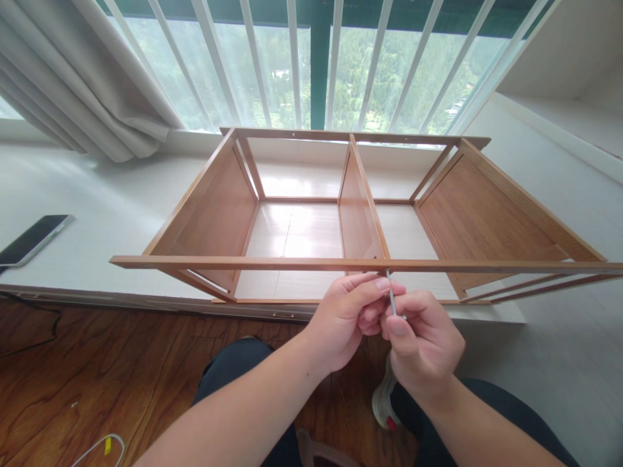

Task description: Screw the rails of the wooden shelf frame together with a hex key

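A slim metal hex key (392,296) stands nearly upright, its upper end at the front rail (272,263) of a wooden frame, by the middle panel. Its lower, bent end is between the thumb and fingers of my right hand (424,340), which is closed on it. My left hand (343,314) is closed too, its thumb and fingers pinching the key's shaft higher up, just under the rail. The screw head it meets is too small to make out. The wooden middle panel (360,201) joins the rail right above my hands.
The frame's left panel (209,201) and right panel (491,207) lean outward on a white window ledge (97,194). A dark tablet-like device (34,240) lies at left. Grey curtain (78,71) and barred window stand behind. A white cable (104,447) lies on the wooden floor (121,370).
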`<state>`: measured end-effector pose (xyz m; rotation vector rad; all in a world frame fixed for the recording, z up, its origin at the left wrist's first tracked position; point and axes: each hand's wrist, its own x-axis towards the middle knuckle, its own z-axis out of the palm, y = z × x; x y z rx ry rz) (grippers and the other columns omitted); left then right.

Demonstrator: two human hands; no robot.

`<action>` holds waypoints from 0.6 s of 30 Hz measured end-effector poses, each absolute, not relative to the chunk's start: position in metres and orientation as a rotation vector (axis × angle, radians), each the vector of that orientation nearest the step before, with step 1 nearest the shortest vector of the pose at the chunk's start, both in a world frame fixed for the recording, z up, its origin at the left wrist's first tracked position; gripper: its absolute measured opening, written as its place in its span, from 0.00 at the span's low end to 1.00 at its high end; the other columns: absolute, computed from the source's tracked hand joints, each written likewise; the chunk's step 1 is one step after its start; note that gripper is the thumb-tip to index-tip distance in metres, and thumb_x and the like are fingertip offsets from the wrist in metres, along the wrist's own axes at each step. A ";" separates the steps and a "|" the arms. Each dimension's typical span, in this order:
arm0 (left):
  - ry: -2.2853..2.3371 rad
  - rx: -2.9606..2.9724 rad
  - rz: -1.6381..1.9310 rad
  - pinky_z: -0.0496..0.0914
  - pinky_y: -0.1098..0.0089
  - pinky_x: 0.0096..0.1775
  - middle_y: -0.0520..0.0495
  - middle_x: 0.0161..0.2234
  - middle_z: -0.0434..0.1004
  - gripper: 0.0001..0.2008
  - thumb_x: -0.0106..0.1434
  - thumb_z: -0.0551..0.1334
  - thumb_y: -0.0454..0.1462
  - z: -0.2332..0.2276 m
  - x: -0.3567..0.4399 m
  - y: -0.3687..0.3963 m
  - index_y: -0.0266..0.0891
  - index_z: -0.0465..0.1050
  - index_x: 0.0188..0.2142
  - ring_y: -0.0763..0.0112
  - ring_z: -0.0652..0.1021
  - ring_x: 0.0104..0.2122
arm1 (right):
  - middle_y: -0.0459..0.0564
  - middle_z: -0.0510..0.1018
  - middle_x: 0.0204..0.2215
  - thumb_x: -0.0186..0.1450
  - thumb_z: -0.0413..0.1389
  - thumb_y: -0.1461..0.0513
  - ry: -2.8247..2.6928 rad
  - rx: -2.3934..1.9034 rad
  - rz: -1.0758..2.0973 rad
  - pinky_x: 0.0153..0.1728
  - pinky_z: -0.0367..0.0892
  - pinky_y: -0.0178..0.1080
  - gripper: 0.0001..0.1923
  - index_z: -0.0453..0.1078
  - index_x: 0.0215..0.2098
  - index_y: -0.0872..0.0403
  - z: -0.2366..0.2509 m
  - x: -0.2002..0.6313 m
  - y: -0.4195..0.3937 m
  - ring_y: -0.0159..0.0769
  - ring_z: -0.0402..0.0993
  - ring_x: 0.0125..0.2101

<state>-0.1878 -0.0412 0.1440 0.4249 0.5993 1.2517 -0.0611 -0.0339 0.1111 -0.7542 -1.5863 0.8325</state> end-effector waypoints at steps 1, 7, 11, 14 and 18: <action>0.591 0.419 1.242 0.53 0.76 0.22 0.59 0.15 0.57 0.11 0.62 0.69 0.41 0.144 -0.187 -0.041 0.33 0.80 0.32 0.83 0.59 0.17 | 0.42 0.71 0.21 0.68 0.60 0.58 -1.592 -0.751 0.836 0.23 0.67 0.34 0.09 0.68 0.32 0.52 0.113 -0.060 -0.034 0.31 0.69 0.21; 0.517 0.412 1.207 0.49 0.76 0.21 0.59 0.17 0.56 0.11 0.64 0.67 0.41 0.143 -0.187 -0.041 0.33 0.78 0.33 0.83 0.57 0.17 | 0.42 0.72 0.20 0.68 0.60 0.62 -1.606 -0.769 0.808 0.24 0.71 0.33 0.08 0.71 0.30 0.53 0.126 -0.056 -0.031 0.32 0.74 0.22; 0.510 0.449 1.204 0.50 0.76 0.21 0.59 0.17 0.57 0.11 0.64 0.67 0.41 0.144 -0.187 -0.041 0.33 0.77 0.32 0.82 0.62 0.17 | 0.41 0.73 0.20 0.68 0.60 0.63 -1.668 -0.758 0.754 0.24 0.71 0.32 0.08 0.71 0.30 0.53 0.133 -0.055 -0.030 0.30 0.73 0.21; 0.522 0.451 1.203 0.49 0.76 0.20 0.58 0.18 0.58 0.11 0.64 0.67 0.41 0.147 -0.187 -0.041 0.34 0.77 0.32 0.82 0.64 0.17 | 0.42 0.75 0.22 0.68 0.60 0.63 -1.693 -0.733 0.741 0.26 0.71 0.32 0.07 0.72 0.30 0.53 0.134 -0.054 -0.031 0.31 0.76 0.24; 0.540 0.451 1.212 0.49 0.77 0.21 0.58 0.18 0.59 0.11 0.62 0.68 0.41 0.149 -0.187 -0.042 0.34 0.76 0.31 0.83 0.61 0.17 | 0.44 0.79 0.24 0.67 0.61 0.63 -1.707 -0.721 0.714 0.28 0.72 0.35 0.05 0.73 0.32 0.53 0.132 -0.052 -0.032 0.33 0.77 0.25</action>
